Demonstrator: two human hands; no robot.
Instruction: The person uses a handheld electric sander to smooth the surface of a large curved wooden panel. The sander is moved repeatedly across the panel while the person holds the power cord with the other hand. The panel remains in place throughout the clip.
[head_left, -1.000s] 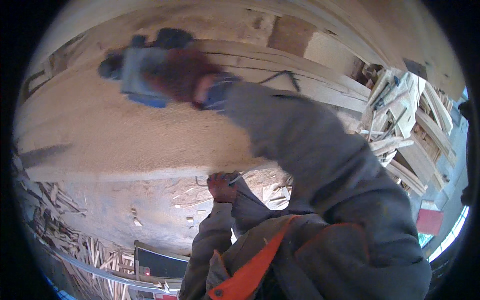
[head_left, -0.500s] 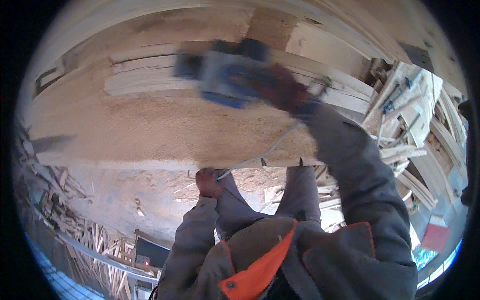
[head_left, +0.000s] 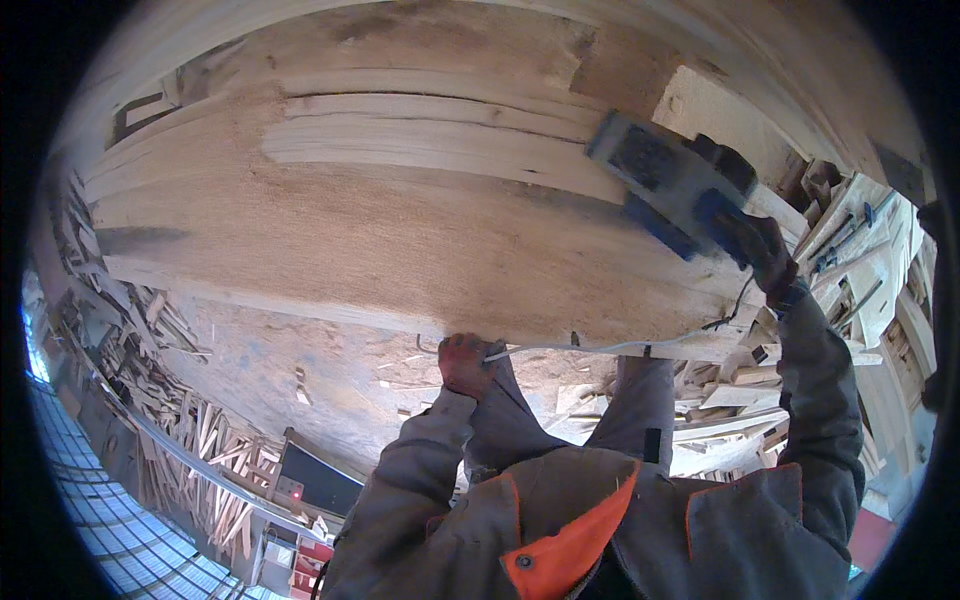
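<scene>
My right hand [head_left: 768, 256], in a dark reddish glove, is closed round the rear handle of a grey and blue electric hand planer [head_left: 675, 178]. The planer lies tilted across the right part of a wide wooden workpiece [head_left: 340, 225], near the end of a paler smooth strip [head_left: 420, 128]. A dark crack runs along that strip. At the front edge of the wood, my left hand [head_left: 466, 365], also gloved, is closed on the pale power cord [head_left: 600, 347]. From there the cord runs right along the edge and up to the planer.
Wood scraps [head_left: 735, 395] and boards are heaped at the right, with clamps [head_left: 830, 255] above them. More offcuts [head_left: 215, 485] lie at the lower left beside a metal rail [head_left: 165, 450]. Shavings cover the floor [head_left: 260, 350] below the front edge.
My right hand has swept the planer to the right and turned it along the wood. The cord now lies lower, along the front edge. My left hand keeps its hold; the view has shifted.
</scene>
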